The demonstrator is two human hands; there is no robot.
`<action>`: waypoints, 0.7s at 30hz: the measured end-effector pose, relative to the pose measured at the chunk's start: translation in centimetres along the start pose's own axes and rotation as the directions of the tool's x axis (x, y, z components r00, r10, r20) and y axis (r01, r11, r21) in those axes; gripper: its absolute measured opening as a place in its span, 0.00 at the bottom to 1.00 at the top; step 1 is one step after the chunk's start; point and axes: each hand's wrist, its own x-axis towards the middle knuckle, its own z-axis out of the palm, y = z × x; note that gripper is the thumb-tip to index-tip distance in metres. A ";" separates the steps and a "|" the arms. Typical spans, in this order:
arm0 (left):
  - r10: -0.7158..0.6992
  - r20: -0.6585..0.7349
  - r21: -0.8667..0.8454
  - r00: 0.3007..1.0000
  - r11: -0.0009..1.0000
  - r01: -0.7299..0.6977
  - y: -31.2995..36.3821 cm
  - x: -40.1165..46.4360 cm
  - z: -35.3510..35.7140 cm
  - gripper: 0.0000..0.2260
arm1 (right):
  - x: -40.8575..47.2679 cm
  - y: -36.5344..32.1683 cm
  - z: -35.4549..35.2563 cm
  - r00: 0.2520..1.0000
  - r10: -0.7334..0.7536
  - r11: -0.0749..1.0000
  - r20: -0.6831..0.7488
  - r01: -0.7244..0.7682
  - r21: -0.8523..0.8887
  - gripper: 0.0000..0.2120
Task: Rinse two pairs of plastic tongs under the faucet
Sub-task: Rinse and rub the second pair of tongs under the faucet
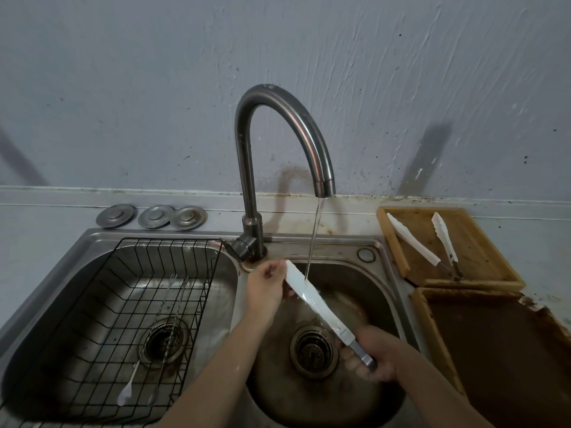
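A pair of white plastic tongs (312, 299) with a metal handle end lies slanted over the right sink basin (380, 291), under the water stream from the curved faucet (279, 118). My right hand (375, 355) grips the metal handle end at the lower right. My left hand (265, 287) curls around the white tip end at the upper left. The water strikes the middle of the white arm. A second pair of white tongs (414, 242) lies spread open on a wooden board (482, 242) to the right of the sink.
The left basin (61, 288) holds a black wire rack (123, 304) with skewers and a small spoon (126, 393). Three metal drain covers (154, 216) sit behind it. A darker, worn tray (500, 350) lies in front of the wooden board.
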 end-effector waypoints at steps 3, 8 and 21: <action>-0.004 0.066 0.011 0.998 1.000 0.003 0.4 0.1 -0.3 0.10 | -0.2 0.0 -0.1 1.000 0.008 1.000 0.022 -0.007 -0.016 0.19; -0.024 0.231 0.266 0.973 0.963 -0.039 0.4 -0.1 -0.1 0.25 | 0.0 0.0 0.0 0.999 0.022 1.000 0.026 -0.022 0.020 0.20; -0.065 0.232 0.106 0.971 0.994 0.041 0.8 0.2 0.2 0.15 | -0.1 -0.1 -1.0 0.995 0.035 0.997 0.090 -0.029 -0.071 0.16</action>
